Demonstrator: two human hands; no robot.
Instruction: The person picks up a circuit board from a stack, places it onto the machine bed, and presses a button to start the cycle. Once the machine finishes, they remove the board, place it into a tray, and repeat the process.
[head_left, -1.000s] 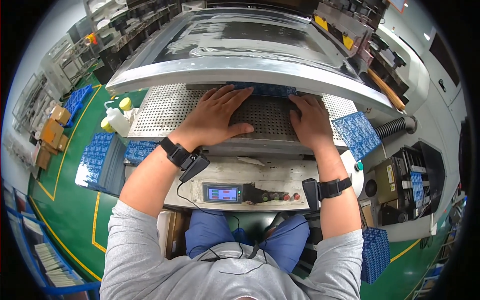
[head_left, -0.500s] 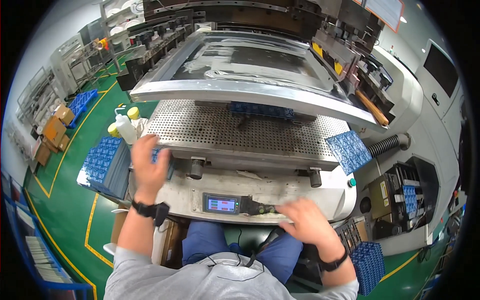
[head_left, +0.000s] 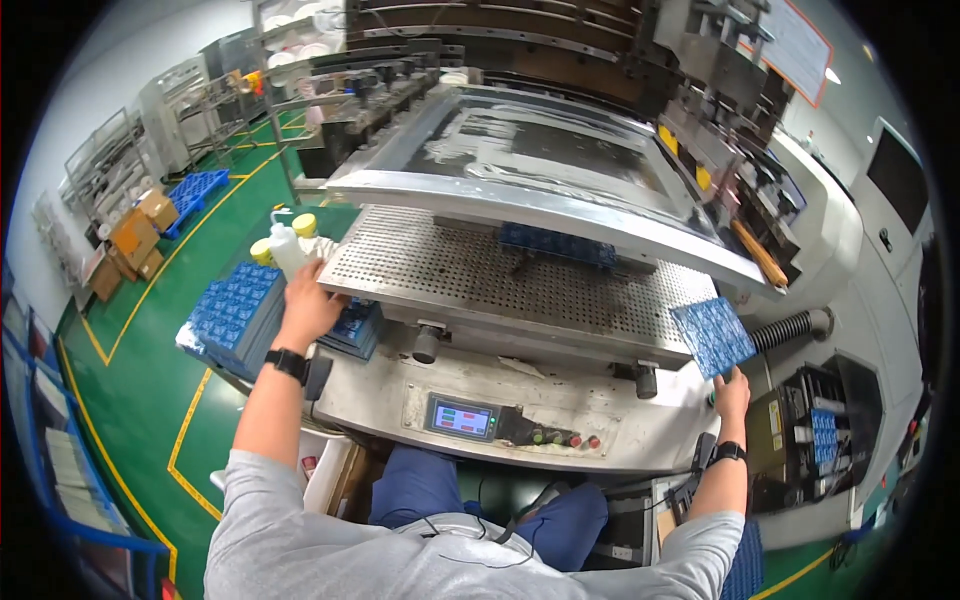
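Head view showed the right hand (head_left: 734,397) with its fingertips at the lower corner of a blue patterned panel (head_left: 712,336), beside the right end of the perforated metal table (head_left: 430,270). Whether those fingers pinched the panel or reached the green button (head_left: 712,398) near them could not be told. The left hand (head_left: 310,302) was at the table's left corner, its fingers partly spread over a low stack of blue panels (head_left: 358,328); their tips were not clear enough to tell a hold.

Half a second earlier, the left hand was raised near that corner and the right one was over the control panel; a second earlier, both lay on the table. They had parted to its two ends, so the blue panel under the screen frame (head_left: 560,243) was left with neither hand on it, and direct handling of it seemed to have paused. That panel lay partly beneath the silver-edged screen frame (head_left: 540,205).

Farther out, a taller stack of blue panels (head_left: 235,315) stood left of the low one, a white squeeze bottle (head_left: 287,250) behind it, and a lit touchscreen (head_left: 460,417) faced the person.
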